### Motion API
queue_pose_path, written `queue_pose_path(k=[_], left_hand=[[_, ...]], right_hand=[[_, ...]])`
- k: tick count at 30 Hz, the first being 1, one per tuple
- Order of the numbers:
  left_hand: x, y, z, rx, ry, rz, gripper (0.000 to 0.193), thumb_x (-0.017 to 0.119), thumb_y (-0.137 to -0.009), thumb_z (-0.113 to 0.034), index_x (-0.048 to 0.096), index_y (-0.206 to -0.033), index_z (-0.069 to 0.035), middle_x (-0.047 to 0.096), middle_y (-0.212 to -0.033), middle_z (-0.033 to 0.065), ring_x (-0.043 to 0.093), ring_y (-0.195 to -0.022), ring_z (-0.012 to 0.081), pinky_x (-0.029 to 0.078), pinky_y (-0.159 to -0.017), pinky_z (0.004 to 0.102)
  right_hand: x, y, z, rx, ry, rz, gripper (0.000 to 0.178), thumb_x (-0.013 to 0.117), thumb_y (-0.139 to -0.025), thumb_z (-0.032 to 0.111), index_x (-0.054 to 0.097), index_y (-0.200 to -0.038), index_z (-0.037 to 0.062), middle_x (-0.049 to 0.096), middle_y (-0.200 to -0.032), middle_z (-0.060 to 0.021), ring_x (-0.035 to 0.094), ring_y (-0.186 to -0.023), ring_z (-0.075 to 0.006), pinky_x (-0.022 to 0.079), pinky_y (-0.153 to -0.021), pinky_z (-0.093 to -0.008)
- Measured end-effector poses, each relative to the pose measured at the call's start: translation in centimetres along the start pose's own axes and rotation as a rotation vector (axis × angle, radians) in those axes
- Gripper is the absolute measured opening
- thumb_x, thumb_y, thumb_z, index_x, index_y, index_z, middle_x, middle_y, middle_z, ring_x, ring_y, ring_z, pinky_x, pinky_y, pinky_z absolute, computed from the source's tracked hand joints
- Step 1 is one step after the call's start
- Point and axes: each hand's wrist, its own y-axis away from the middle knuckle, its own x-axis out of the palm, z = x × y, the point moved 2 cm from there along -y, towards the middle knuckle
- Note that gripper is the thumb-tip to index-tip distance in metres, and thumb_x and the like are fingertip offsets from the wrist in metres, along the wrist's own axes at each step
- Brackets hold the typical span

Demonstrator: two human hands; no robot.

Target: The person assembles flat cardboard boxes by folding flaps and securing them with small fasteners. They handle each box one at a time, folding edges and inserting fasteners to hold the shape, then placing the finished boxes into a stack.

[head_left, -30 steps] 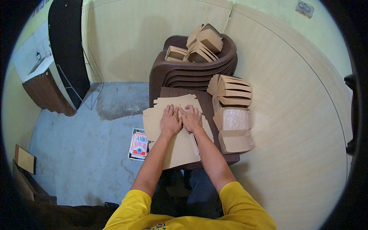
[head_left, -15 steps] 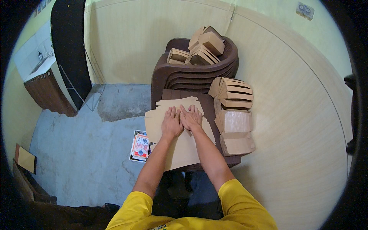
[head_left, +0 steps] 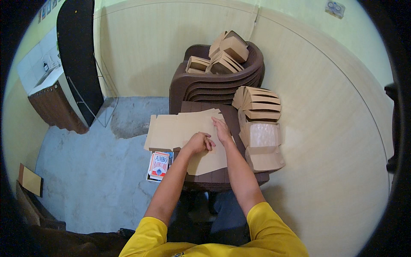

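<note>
A flat sheet of tan cardboard (head_left: pixel 169 128), cut with flaps and slots, lies on the brown plastic seat (head_left: pixel 203 182) in front of me. My left hand (head_left: pixel 198 143) is over the middle of the sheet, its fingers loosely bent and apart, with nothing seen in them. Along the sheet's right side, my right hand (head_left: pixel 221 129) rests with its fingers stretched forward. The sheet's left panel reaches out past the seat, just beyond a small open box of playing-card packs (head_left: pixel 159 165).
Folded cardboard boxes (head_left: pixel 259 105) sit close together to the right of the sheet. Several stacked brown chairs (head_left: pixel 222 83) stand behind, bearing more folded boxes (head_left: pixel 229 51). A curved pale wall (head_left: pixel 325 141) runs along the right. At the far left is a curtained sink counter (head_left: pixel 55 103).
The cardboard has turned, and its left panel now extends farther left. My hands, which lay flat together on it, have separated; the left moved nearer me, and the right shifted slightly right.
</note>
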Motion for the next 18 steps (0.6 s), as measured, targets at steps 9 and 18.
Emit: queue_pose_path(k=[9, 18], left_hand=[[1.5, 3.0, -3.4, -0.126, -0.315, -0.629, 0.026, 0.071, -0.078, -0.002, 0.075, -0.103, -0.007, 0.070, -0.116, 0.0105, 0.063, -0.122, 0.0335, 0.052, -0.105, 0.0443], [2.4, 3.7, -3.3, -0.197, -0.555, -0.541, 0.042, 0.070, -0.094, -0.026, 0.067, -0.133, -0.010, 0.065, -0.140, 0.0097, 0.055, -0.139, 0.0301, 0.042, -0.118, 0.0511]], right_hand=[[-1.0, 1.6, 1.8, 0.050, 0.192, -0.075, 0.048, 0.078, -0.085, 0.008, 0.074, -0.132, 0.0010, 0.066, -0.121, -0.0117, 0.063, -0.109, -0.0240, 0.055, -0.098, -0.0345], [-0.1, 1.9, 2.2, -0.036, 0.462, -0.078, 0.047, 0.079, -0.080, 0.013, 0.075, -0.126, 0.0045, 0.064, -0.127, -0.0183, 0.059, -0.126, -0.0357, 0.048, -0.112, -0.0448]])
